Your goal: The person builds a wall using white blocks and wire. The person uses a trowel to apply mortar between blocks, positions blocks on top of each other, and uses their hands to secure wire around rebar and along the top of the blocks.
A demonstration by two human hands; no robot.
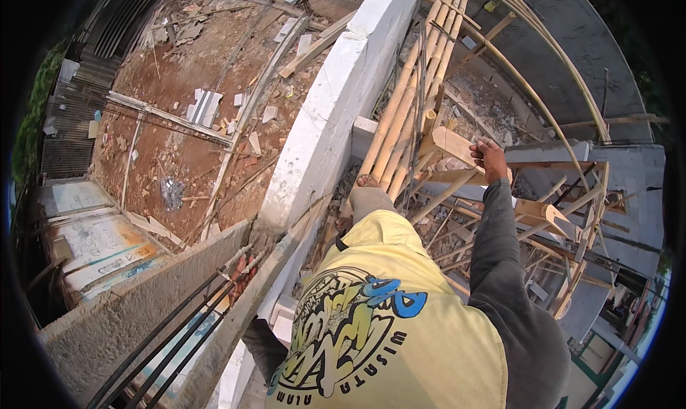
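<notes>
My right arm, in a dark grey sleeve, reaches out to the right. At its end my right hand (489, 159) has its fingers curled closed over a light wooden board (454, 145). Whether the fingers grip the board or something small cannot be made out. Of my left arm only a dark sleeve (264, 348) shows beside the yellow shirt (400, 316); the left hand is hidden. A bare foot (368, 181) of mine rests on a row of bamboo poles (393, 141).
A white wall beam (325, 95) runs along the left of the poles. Nearer stands a rough concrete column form with dark steel bars (179, 341). Far below lies reddish dirt (179, 116) with rubble. Bamboo and timber framing (572, 230) spreads at right, before a grey wall (572, 45).
</notes>
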